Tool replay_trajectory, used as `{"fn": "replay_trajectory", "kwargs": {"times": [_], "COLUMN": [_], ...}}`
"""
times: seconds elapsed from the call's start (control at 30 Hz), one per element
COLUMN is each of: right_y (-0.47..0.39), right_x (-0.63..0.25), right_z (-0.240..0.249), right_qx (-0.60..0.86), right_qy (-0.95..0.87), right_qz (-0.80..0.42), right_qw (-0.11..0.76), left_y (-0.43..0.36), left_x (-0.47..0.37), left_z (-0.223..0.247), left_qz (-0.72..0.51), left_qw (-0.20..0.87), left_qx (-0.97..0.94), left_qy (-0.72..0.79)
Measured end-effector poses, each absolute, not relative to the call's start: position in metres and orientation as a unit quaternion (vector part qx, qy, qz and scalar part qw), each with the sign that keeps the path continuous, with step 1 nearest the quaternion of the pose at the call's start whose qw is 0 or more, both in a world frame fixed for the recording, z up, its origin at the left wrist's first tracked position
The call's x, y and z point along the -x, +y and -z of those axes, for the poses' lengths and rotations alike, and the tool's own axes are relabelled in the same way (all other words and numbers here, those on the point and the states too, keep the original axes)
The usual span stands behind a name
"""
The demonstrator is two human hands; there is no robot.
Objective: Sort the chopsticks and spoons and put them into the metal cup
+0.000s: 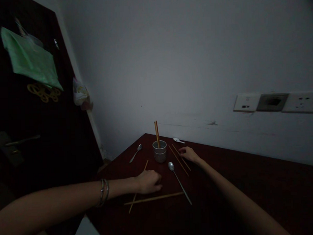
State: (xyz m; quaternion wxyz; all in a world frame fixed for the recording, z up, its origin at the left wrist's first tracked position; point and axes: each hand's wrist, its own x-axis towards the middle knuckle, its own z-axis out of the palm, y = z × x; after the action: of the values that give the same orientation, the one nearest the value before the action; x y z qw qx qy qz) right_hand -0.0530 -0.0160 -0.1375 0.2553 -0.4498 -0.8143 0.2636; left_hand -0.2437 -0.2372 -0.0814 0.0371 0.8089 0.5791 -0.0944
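Observation:
My left hand (149,182) is closed, palm down, above two crossed wooden chopsticks (164,196). Whatever its curled fingers hold, if anything, is hidden. At the right, the fingers of my right hand (190,154) are bent and closed at a wooden chopstick (186,163), which lies slanted beside another chopstick (179,160). Between the hands stands a metal cup (160,154) with chopsticks (157,134) upright in it. A long-handled metal spoon (179,181) lies in front of the cup. Left of the cup is a smaller metal spoon (135,153); behind it, a white spoon (178,140).
The dark red table (220,183) meets a pale wall (170,62) behind. Sockets (272,102) are set in the wall at right. A dark door (44,135) with a green cloth (32,60) stands at left. A pale object (87,233) shows at the lower left. The light is dim.

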Motion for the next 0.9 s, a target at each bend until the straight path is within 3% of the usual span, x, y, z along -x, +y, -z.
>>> {"fn": "replay_trajectory", "kwargs": {"times": [0.13, 0.37, 0.63, 0.9], "right_y": [-0.030, -0.108, -0.215, -0.216], "right_x": [0.036, 0.035, 0.065, 0.070], "right_z": [0.135, 0.111, 0.111, 0.122], "right_qx": [0.427, 0.333, 0.128, 0.155], "right_qy": [-0.827, -0.886, -0.980, -0.974], "right_qz": [-0.263, -0.153, -0.117, -0.132], "right_qw": [0.253, 0.285, 0.095, 0.100], "left_y": [-0.228, -0.227, -0.207, -0.194], "left_x": [0.271, 0.297, 0.317, 0.334], "left_z": [0.078, 0.085, 0.087, 0.094], "left_qz": [0.174, 0.170, 0.138, 0.114], "left_qw": [-0.024, 0.040, 0.044, 0.020], "left_qx": [-0.723, -0.663, -0.623, -0.620], "left_qy": [0.668, 0.728, 0.769, 0.776]}}
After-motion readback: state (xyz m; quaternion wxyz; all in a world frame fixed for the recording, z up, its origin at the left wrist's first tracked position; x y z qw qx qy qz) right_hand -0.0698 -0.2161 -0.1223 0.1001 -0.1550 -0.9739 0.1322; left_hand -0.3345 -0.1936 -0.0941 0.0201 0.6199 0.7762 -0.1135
